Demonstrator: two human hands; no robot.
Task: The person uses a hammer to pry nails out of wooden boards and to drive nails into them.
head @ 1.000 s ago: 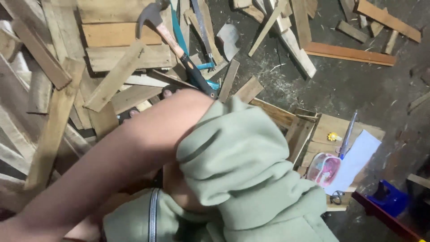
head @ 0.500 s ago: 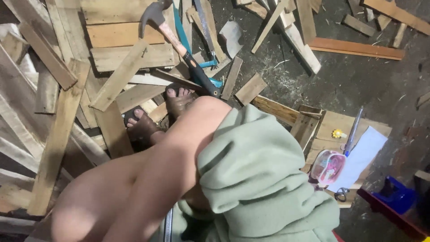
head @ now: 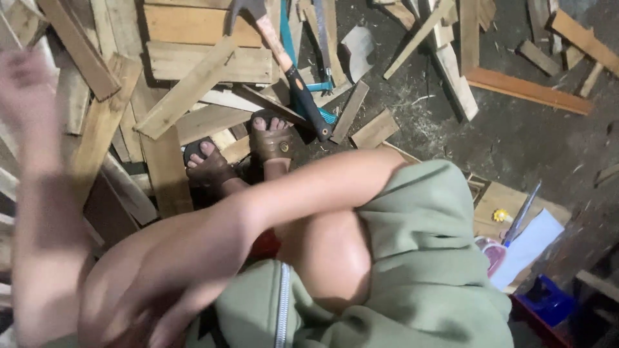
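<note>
I look down at my own knees and at my two feet in brown sandals (head: 271, 138) among scrap wood. My right arm, in a pushed-up green sleeve (head: 425, 258), lies across my knees. My right hand (head: 158, 316) is a blur at the lower left, and its fingers cannot be made out. At the far left my left hand (head: 26, 80) is raised and motion-blurred, with nothing visible in it. A hammer (head: 293, 77) with a wooden shaft and black grip lies just beyond my toes, beside a blue-framed saw (head: 322, 61).
Loose planks and offcuts (head: 193, 84) cover the floor ahead and to the left. An orange-brown batten (head: 525, 90) lies on the dark floor at the right. A white paper (head: 535, 248), a blue pen (head: 523, 209) and a blue box (head: 548, 299) sit at the lower right.
My right forearm has dropped lower across my knees, uncovering both sandalled feet. My left arm has swung up along the left edge, where it was not seen before.
</note>
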